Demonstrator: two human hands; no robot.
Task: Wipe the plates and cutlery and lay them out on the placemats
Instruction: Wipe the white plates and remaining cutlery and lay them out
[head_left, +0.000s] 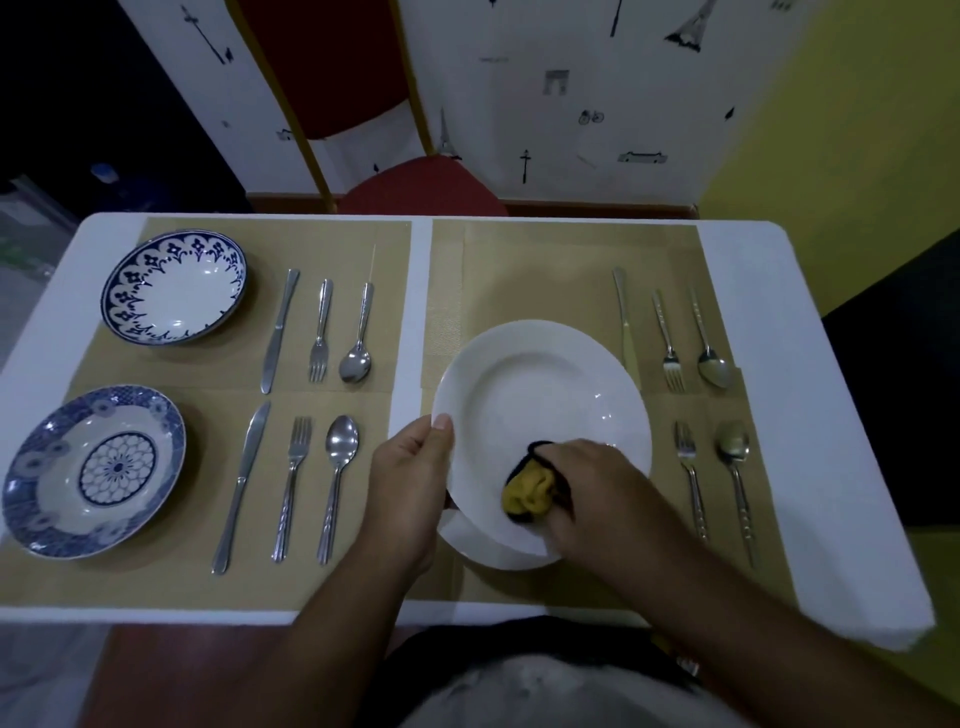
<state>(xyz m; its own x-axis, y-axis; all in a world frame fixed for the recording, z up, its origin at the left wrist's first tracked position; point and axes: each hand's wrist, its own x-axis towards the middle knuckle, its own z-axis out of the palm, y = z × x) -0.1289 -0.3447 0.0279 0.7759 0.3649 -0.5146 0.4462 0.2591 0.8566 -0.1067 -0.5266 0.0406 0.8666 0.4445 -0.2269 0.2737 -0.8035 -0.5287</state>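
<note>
A plain white plate (540, 395) is held tilted above the right placemats (524, 270). My left hand (410, 483) grips its left rim, thumb on top. My right hand (592, 493) presses a bunched yellow cloth with dark edging (527, 493) against the plate's near inner face. A second white plate edge (478, 545) shows underneath. Two blue-patterned plates (174, 286) (96, 470) lie on the left placemats (332, 244), each with a knife, fork and spoon beside it.
On the right mats lie a knife (625, 322), two forks (667, 343) (691, 478) and two spoons (709, 343) (737, 483). A red chair (421, 187) stands behind the white table (810, 415). A wall with drawings rises beyond.
</note>
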